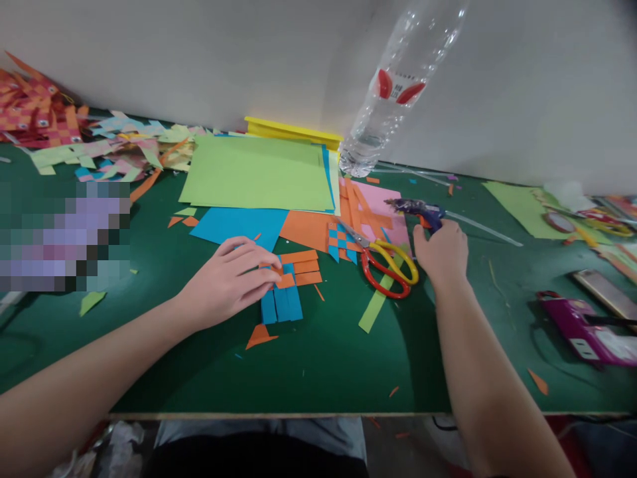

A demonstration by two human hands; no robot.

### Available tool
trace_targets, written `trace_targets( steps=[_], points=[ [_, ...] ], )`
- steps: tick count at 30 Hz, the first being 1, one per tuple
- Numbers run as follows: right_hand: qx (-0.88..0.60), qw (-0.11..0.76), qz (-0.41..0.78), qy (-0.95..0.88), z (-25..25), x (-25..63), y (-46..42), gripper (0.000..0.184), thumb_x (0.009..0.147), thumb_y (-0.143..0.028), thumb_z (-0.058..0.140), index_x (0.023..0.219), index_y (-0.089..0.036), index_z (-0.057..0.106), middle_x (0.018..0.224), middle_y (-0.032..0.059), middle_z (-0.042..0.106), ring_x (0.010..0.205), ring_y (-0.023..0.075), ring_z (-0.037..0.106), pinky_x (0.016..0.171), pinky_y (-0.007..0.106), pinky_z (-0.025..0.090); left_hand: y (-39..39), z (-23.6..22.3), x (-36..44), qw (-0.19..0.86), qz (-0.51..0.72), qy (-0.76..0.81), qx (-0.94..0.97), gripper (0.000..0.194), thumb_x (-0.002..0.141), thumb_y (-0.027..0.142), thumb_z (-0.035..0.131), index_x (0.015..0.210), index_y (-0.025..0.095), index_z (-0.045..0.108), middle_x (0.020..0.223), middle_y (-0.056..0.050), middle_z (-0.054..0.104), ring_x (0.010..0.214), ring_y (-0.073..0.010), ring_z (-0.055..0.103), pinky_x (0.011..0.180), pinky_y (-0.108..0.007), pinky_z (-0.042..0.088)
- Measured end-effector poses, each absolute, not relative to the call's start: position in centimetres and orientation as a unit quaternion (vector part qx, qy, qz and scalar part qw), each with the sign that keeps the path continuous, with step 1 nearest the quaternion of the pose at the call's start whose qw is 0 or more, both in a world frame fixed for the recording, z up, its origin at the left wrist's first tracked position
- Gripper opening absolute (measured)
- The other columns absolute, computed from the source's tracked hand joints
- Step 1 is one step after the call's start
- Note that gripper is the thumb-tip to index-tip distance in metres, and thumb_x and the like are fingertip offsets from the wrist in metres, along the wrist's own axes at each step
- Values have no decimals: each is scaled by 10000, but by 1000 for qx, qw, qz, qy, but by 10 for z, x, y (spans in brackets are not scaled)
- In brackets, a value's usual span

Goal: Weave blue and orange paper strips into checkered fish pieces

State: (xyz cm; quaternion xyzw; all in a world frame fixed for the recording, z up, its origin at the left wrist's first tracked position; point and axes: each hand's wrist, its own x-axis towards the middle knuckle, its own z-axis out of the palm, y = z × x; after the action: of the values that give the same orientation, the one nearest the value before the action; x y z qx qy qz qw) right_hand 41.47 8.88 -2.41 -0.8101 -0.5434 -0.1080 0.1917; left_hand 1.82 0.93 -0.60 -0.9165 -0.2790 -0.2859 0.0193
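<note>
Blue and orange paper strips, woven into a small piece (282, 302), lie on the green table. My left hand (231, 282) has its curled fingertips on the woven part's upper left; they cover some of it. A hot glue gun (428, 214) is in my right hand (444, 251), its nozzle facing left and a clear glue stick (485, 229) jutting out behind. Between my hands lie scissors (385, 269) with one red and one yellow handle, over a green paper strip (377, 307). A finished-looking blue and orange woven fish (341, 241) rests beside the blades.
Green paper sheets (259, 172) are stacked at the back, near a tilted water bottle (388, 99). Woven paper pieces (44, 109) pile up at far left. A purple box-like device (580, 325) and a phone (604, 292) lie right. Orange scraps (259, 336) are scattered about.
</note>
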Motion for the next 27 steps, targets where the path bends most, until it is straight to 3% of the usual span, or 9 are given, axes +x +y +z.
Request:
trace_targets(
  steps=[9, 16, 27],
  points=[
    [-716, 261, -98, -640, -2, 378, 68, 517, 837, -393, 510, 1271, -118, 452, 1212, 239, 582, 1160, 385, 534, 944, 551, 431, 10, -6, 17, 8, -291, -291, -911, 121, 933, 133, 536, 935, 230, 607, 1037, -16, 688, 957, -157, 626, 969, -391, 400],
    [-602, 249, -132, -747, 3, 352, 56, 506, 843, -411, 546, 1260, -136, 462, 1123, 183, 605, 1086, 344, 564, 905, 510, 473, 11, -7, 16, 10, -296, -299, -907, 118, 925, 125, 547, 942, 220, 614, 1045, -19, 687, 954, -163, 633, 982, -407, 399],
    [-512, 255, -89, -816, 9, 327, 40, 492, 849, -379, 572, 1293, -206, 449, 1197, 154, 619, 1082, 325, 614, 843, 499, 531, 12, -7, 14, 27, -290, -305, -907, 122, 927, 128, 545, 955, 229, 606, 1055, -21, 687, 977, -171, 633, 980, -412, 410]
  ],
)
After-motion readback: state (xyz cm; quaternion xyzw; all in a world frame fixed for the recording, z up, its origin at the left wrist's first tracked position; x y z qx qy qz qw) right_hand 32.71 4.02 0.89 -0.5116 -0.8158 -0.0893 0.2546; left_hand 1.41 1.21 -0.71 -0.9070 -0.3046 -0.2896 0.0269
